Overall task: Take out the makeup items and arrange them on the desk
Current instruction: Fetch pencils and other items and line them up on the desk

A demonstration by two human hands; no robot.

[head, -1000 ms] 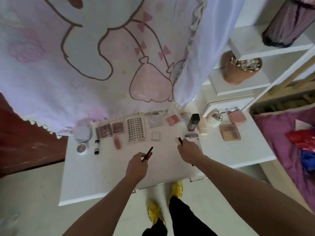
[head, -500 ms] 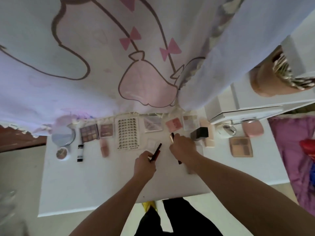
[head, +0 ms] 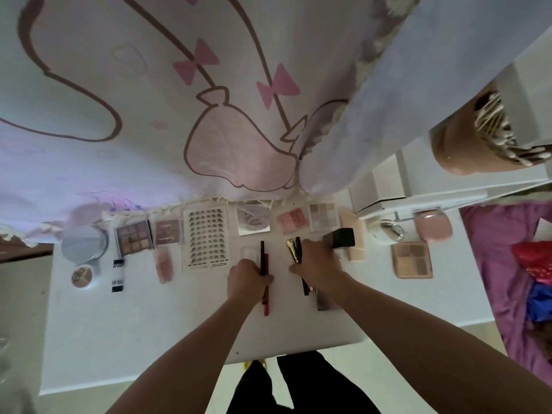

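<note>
Left hand (head: 246,279) gripping slim pencils (head: 264,264), glossy desk (head: 119,330)

A pale curtain (head: 209,100) printed with pink bows is hung over the desk's far edge. A brown pot (head: 457,144) of cotton swabs is set on white shelving (head: 418,180) at the right.

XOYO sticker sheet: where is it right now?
In the head view, the XOYO sticker sheet lies flat on the desk, left of centre, between the small pink palette and the left hand.
</note>
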